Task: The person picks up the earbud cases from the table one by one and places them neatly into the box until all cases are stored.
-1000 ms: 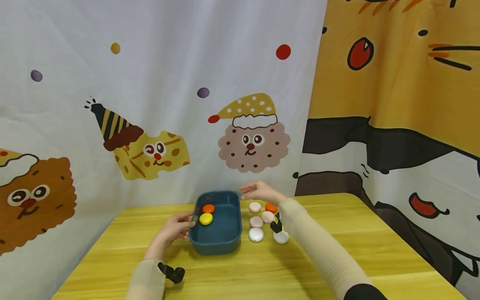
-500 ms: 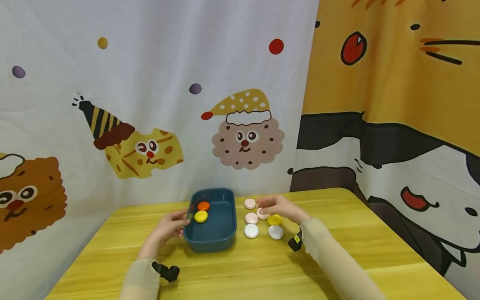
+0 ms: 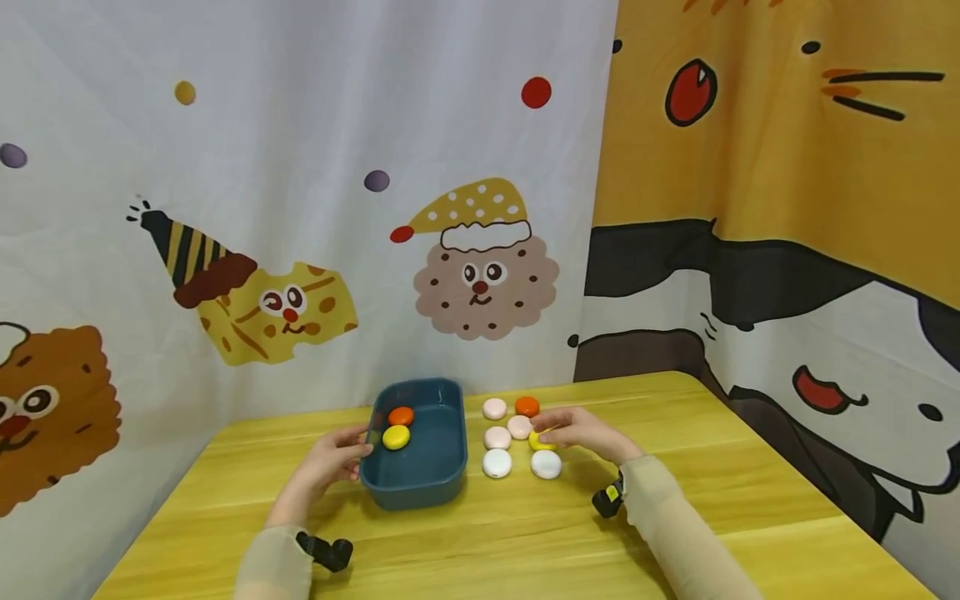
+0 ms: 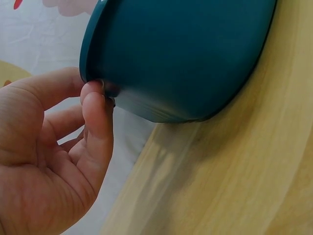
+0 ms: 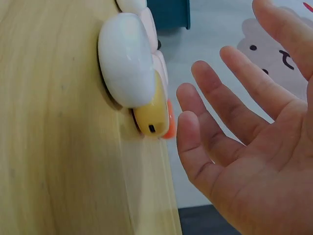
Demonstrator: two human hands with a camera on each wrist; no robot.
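A deep blue rectangular bin (image 3: 442, 492) stands on the table, holding an orange round pebble-like piece (image 3: 401, 416) and a yellow one (image 3: 396, 437). My left hand (image 3: 330, 458) grips its left rim; in the left wrist view the fingertips (image 4: 93, 93) pinch the bin's edge. Right of the bin lie several similar pieces: pale pink (image 3: 497, 437), white (image 3: 546, 464) and orange (image 3: 527, 406). My right hand (image 3: 585, 432) hovers with spread fingers over a yellow piece (image 5: 151, 115), which has a small dark slot in its side. The right wrist view shows a gap between hand and pieces.
The wooden table (image 3: 450, 558) ends at the back against a white printed curtain (image 3: 300, 167). A yellow printed curtain (image 3: 787, 183) hangs on the right. Each wrist carries a small black camera (image 3: 326, 552).
My right hand has come down from beside the bin's far right corner and moved right and nearer, over the yellow piece. The left hand stays on the bin. The head view has turned slightly right.
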